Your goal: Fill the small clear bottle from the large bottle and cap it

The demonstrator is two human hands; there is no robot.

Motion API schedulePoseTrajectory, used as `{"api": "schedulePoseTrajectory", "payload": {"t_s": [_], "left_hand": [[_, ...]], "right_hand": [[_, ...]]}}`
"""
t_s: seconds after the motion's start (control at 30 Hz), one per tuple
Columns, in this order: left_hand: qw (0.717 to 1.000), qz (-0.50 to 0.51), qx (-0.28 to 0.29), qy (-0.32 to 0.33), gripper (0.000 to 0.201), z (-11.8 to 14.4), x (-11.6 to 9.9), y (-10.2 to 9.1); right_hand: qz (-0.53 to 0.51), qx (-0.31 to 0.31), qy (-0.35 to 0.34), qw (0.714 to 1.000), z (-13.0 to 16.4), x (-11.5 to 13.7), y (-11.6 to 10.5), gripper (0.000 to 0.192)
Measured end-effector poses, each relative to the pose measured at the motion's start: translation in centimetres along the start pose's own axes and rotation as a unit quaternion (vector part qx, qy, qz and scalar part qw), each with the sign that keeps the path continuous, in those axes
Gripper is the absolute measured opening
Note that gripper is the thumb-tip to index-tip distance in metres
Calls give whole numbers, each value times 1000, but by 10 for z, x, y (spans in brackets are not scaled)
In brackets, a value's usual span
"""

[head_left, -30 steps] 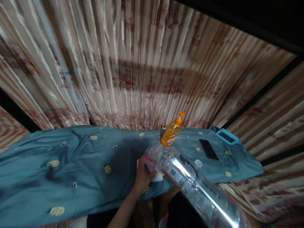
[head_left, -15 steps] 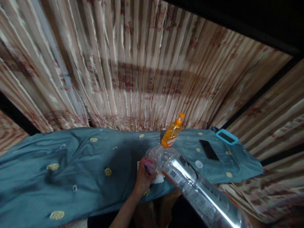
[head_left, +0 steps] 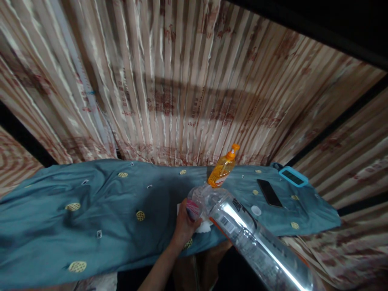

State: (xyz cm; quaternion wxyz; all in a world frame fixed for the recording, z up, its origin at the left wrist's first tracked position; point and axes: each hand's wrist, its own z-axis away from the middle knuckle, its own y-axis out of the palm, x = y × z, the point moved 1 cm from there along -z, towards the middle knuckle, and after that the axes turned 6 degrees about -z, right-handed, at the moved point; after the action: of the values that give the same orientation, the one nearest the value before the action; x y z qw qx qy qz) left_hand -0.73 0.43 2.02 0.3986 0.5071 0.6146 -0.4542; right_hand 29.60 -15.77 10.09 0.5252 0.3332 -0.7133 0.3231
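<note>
My left hand (head_left: 184, 228) is wrapped round a small clear plastic container (head_left: 194, 208) with a pink and purple label; its exact kind is hard to tell. A large clear plastic bottle (head_left: 257, 242) with a silvery, dark-lettered label slants down from the lower right. Its narrow upper end lies at the small container's top, and I cannot tell whether they touch. My right hand does not show. Under and beside my left hand lies some white tissue-like material (head_left: 204, 226). An orange pump bottle (head_left: 222, 167) stands just behind the containers.
A teal pineapple-print cloth (head_left: 115, 214) covers the surface. To the right lie a small white disc (head_left: 256, 210), a dark phone (head_left: 269, 193) and a blue-framed device (head_left: 293, 176). Patterned curtains (head_left: 182, 101) hang behind, with dark bars at the sides.
The view has shifted slightly, so everything appears a little further right. My left hand and both containers keep nearly the same arrangement.
</note>
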Motion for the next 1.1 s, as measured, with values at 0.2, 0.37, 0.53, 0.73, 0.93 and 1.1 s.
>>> {"api": "schedulePoseTrajectory", "payload": {"t_s": [0.2,0.37,0.53,0.73,0.93,1.1], "left_hand": [[1000,11,-4,-3,67,-1,1,0],[999,26,-14,29,66,-1,6,2],[1000,-3,-8,17,68,1,10,2],[1000,0,7,-3,70,1,12,3],[1000,16,9,-3,66,1,11,2],[1000,16,-3,3,67,1,7,0]], "right_hand": [[-12,-36,6,999,6,-3,-1,45],[-23,-53,-2,998,2,-5,2,56],[-49,-56,-20,997,11,-7,9,68],[-67,-74,-24,995,29,-13,16,68],[-70,-68,-8,995,12,-8,11,68],[-52,-54,-3,997,1,-9,6,56]]}}
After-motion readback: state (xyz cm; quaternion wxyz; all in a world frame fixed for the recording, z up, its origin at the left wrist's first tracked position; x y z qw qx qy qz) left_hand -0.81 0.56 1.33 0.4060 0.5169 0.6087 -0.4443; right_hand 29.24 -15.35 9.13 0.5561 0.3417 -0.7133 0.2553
